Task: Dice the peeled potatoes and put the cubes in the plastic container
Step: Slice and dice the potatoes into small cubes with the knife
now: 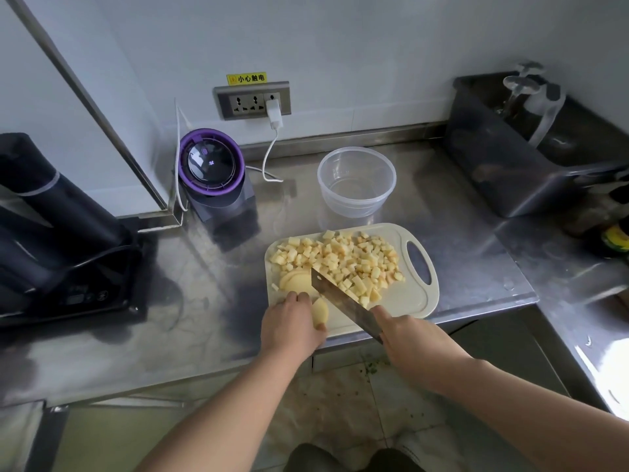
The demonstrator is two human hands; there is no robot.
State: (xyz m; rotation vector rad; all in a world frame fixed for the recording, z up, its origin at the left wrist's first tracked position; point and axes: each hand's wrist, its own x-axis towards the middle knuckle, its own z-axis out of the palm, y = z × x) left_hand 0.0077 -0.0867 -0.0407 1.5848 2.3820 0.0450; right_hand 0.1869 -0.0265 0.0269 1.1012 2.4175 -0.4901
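Potato cubes (343, 260): we see small, pale yellow dice, some tinged tan, heaped over the far half of the cutting board (408, 301).
Potato slices (295, 282): a few flat rounds lie overlapped at the board's left edge, just beside the cubes.
Potato piece (320, 313): a rounded, peeled chunk sits on the board's near left part, its cut face towards the blade.
Left hand (291, 323): we find its fingers curled over the chunk and the nearest slices, holding them down.
Cleaver (340, 301): the broad blade slants across the board between the chunk and the cubes.
Right hand (405, 338): wrapped round the cleaver's handle, which it hides.
Plastic container (356, 180): clear, round and upright on the steel counter (204, 301), just behind the board.
Purple-rimmed appliance (212, 165): left of the container, by the wall.
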